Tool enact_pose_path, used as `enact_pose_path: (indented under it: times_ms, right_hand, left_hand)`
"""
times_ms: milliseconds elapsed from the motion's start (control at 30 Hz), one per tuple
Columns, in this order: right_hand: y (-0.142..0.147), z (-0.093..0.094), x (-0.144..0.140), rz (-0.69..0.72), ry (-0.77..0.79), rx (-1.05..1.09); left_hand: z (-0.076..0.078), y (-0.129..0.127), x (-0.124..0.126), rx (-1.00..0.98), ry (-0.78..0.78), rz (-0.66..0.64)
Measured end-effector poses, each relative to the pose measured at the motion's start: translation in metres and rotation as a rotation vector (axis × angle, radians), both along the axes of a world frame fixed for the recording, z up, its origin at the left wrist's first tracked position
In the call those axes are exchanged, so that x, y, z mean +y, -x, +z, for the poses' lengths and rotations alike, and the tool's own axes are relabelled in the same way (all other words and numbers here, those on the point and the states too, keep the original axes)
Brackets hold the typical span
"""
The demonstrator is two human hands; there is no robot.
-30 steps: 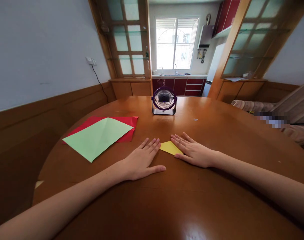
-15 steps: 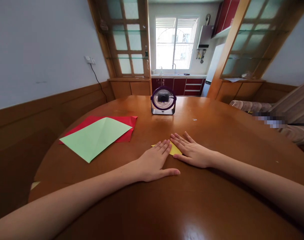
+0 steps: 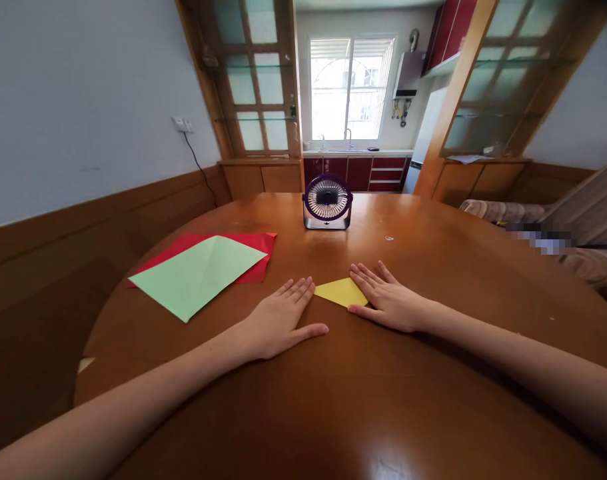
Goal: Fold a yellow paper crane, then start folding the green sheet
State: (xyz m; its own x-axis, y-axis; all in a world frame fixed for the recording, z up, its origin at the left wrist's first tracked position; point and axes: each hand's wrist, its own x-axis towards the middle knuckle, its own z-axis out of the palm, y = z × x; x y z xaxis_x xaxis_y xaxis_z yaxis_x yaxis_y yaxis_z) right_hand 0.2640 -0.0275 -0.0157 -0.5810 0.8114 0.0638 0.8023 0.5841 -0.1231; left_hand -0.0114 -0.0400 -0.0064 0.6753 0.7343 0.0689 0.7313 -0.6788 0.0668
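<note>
A small folded yellow paper (image 3: 340,292) lies flat on the round wooden table (image 3: 363,413) between my hands. My left hand (image 3: 280,319) rests palm down just left of it, fingers straight and slightly apart, fingertips at the paper's left corner. My right hand (image 3: 388,299) lies flat on the paper's right edge, fingers spread and pointing left. Neither hand grips anything.
A light green sheet (image 3: 198,273) lies on top of a red sheet (image 3: 253,245) at the table's left. A small purple desk fan (image 3: 328,202) stands at the far middle. A scrap of pale paper (image 3: 86,363) sits at the table's left edge.
My left hand, which had slid right over the yellow paper half a second ago, has drawn back left, uncovering most of it. My right hand stays on the paper's right side.
</note>
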Motion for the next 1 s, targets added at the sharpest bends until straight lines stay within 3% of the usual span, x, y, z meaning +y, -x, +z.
enact_pose_path:
  times_ms: [267,467,567,767,1000]
  right_hand:
    - [0.001,0.001,0.001,0.003,0.011,0.002]
    - [0.002,0.005,0.0,-0.02,0.041,-0.02]
    - [0.004,0.006,-0.001,-0.029,0.039,-0.029]
    - [-0.001,0.003,0.001,-0.02,0.032,-0.052]
    - [-0.007,-0.003,0.002,0.005,-0.005,-0.022]
  left_hand:
    - [-0.005,-0.014,0.004,-0.086,-0.149,0.034]
    - [0.002,-0.024,0.002,-0.056,0.067,-0.263]
    - [0.005,-0.018,0.002,-0.034,0.143,-0.24]
    - [0.006,-0.008,-0.002,-0.03,0.134,-0.201]
    - [0.004,-0.014,0.0,-0.081,-0.016,-0.18]
